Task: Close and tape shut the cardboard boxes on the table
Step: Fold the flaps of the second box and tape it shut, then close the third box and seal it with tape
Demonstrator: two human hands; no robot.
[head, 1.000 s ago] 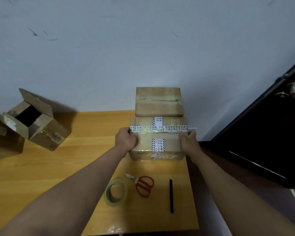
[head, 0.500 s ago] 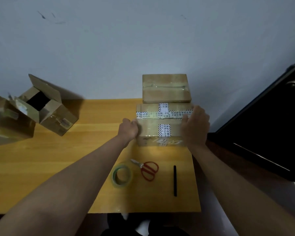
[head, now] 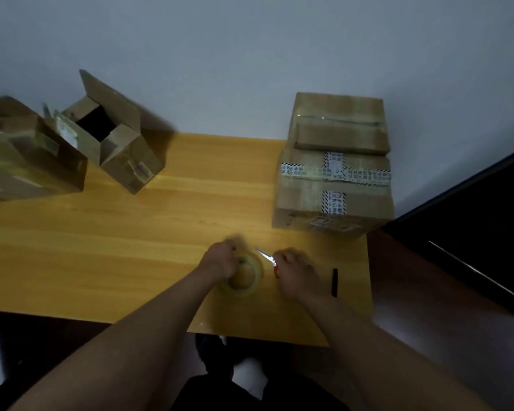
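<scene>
Tape roll (head: 244, 275) gripped, left hand (head: 220, 261)

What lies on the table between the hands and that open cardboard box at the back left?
Nothing visible: only bare wooden table lies between the left hand, gripping the clear tape roll, and the open brown cardboard box.

White printed tape (head: 336, 173) with black characters and striped borders ran across the top of the lower box (head: 333, 197) at the right of the frame, with a crossing strip (head: 333, 202) down its front; the characters were too blurred to read, as was a label (head: 141, 170) on the open box (head: 116, 137) at upper left
</scene>
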